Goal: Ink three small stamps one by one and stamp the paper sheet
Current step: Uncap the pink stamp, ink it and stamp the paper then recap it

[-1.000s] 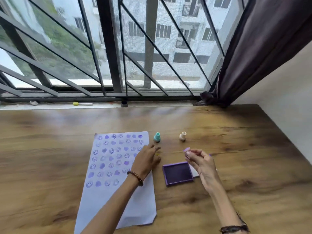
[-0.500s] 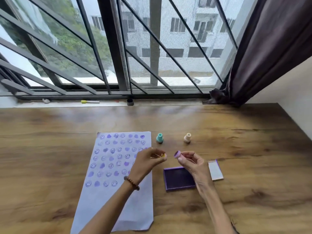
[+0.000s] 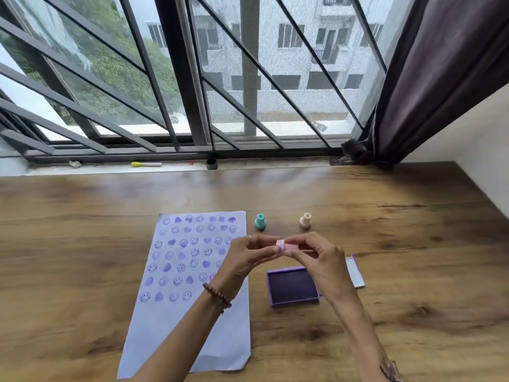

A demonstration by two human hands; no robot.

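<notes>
A small pink-purple stamp [image 3: 282, 246] is held in the air between the fingertips of my left hand [image 3: 249, 260] and my right hand [image 3: 316, 260], above the table. Below them lies the open purple ink pad [image 3: 292, 288]. The paper sheet [image 3: 176, 274], covered in rows of purple smiley and heart prints, lies to the left, partly under my left forearm. A teal stamp [image 3: 260, 221] and a cream stamp [image 3: 305, 220] stand upright behind my hands.
The ink pad's lid [image 3: 355, 271] lies to the right of the pad. A yellow marker [image 3: 146, 164] rests on the window sill at the back. A dark curtain [image 3: 429, 86] hangs at the right, beside a white wall.
My left hand has lifted off the paper and met my right hand, and both now pinch the pink-purple stamp. The camera has shifted slightly.
</notes>
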